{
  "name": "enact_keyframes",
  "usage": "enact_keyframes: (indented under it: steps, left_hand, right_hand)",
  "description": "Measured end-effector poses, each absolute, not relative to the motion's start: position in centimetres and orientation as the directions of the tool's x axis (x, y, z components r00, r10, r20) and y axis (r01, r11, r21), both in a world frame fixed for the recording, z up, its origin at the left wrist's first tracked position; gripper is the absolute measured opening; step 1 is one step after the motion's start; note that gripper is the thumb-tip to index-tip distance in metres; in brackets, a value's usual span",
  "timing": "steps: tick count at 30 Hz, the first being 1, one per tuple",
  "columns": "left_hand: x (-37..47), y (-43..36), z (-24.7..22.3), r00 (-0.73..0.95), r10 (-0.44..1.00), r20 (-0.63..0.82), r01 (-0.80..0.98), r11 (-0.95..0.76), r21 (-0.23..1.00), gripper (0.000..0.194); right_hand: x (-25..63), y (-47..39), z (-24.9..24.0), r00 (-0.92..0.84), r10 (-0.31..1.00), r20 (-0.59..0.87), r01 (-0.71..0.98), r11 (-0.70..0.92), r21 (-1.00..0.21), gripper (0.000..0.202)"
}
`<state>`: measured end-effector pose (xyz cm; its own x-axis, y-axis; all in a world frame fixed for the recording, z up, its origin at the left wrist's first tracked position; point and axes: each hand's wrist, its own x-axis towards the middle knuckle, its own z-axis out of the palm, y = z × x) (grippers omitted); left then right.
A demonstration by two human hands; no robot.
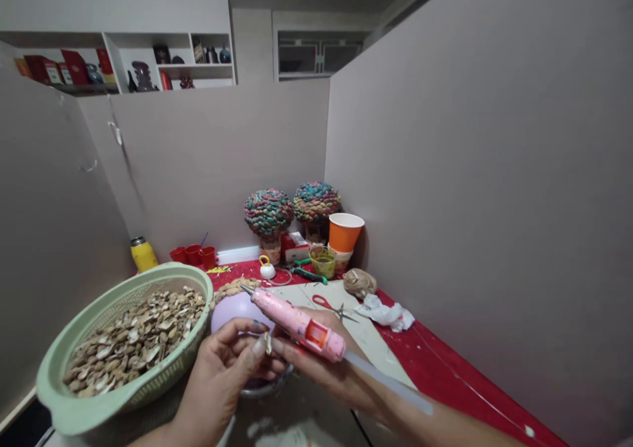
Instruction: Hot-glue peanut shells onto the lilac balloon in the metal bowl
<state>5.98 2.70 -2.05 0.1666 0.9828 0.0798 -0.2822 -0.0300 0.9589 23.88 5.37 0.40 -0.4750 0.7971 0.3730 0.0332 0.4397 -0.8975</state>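
Observation:
My left hand [220, 371] pinches a small nut shell [268, 343] between thumb and fingertips. A pink hot glue gun [289, 318] lies across my right hand [321, 364], which is closed around it; its nozzle points up and to the left. From the gun's rear sticks out a long translucent glue stick [390, 381]. The fingertips of my right hand are at the shell too. Behind my hands is a smooth purple balloon [237, 310], partly hidden, resting over a bowl [271, 389]. Nut shells [235, 290] lie in a band at its far side.
A green plastic basket [54, 394] of nut shells stands left. Behind are two balls covered in coloured shells [270, 213] on stands, orange paper cups [345, 233], green-handled pliers [311, 275], red scissors [324, 300], twine [359, 282] and crumpled tissue [388, 314]. Panels [469, 170] enclose the table.

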Motion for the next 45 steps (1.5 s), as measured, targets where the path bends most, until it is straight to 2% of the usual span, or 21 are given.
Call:
enact_keyframes:
  steps: [6, 11, 17, 24, 30, 40, 45]
  left_hand:
    - [6.0, 3.1, -2.2, 0.143, 0.988, 0.062, -0.265, -0.022, 0.964, 0.028]
    - [6.1, 2.9, -1.8, 0.131, 0.988, 0.085, -0.264, -0.048, 0.963, 0.025]
    - [6.3, 2.9, -1.7, 0.105, 0.994, 0.043, -0.341, -0.005, 0.940, 0.030]
    - [6.4, 2.6, -1.2, 0.208, 0.978, -0.016, -0.472, 0.114, 0.874, 0.025]
    - [6.1, 2.4, -0.5, 0.265, 0.962, -0.064, -0.545, 0.204, 0.813, 0.027]
    - [6.4, 2.8, -1.5, 0.301, 0.953, -0.028, -0.486, 0.179, 0.855, 0.027]
    - [6.5, 3.4, -2.8, 0.327, 0.945, -0.022, -0.459, 0.179, 0.870, 0.035]
  right_hand:
    - [24.0, 6.3, -0.9, -0.496, 0.756, 0.428, 0.048, 0.516, -0.855, 0.019]
    - [23.9, 6.6, -1.3, -0.457, 0.727, 0.512, 0.074, 0.605, -0.793, 0.021]
    - [23.8, 6.0, -0.3, -0.446, 0.723, 0.527, 0.074, 0.616, -0.784, 0.031]
    - [23.4, 5.6, -0.4, -0.418, 0.787, 0.453, 0.032, 0.511, -0.859, 0.031]
    - [23.8, 4.9, 1.1, -0.397, 0.796, 0.457, 0.002, 0.498, -0.867, 0.023]
    - [24.1, 4.6, -2.0, -0.389, 0.874, 0.291, -0.055, 0.293, -0.954, 0.035]
    - [24.6, 5.1, -2.9, -0.404, 0.854, 0.326, -0.076, 0.324, -0.943, 0.030]
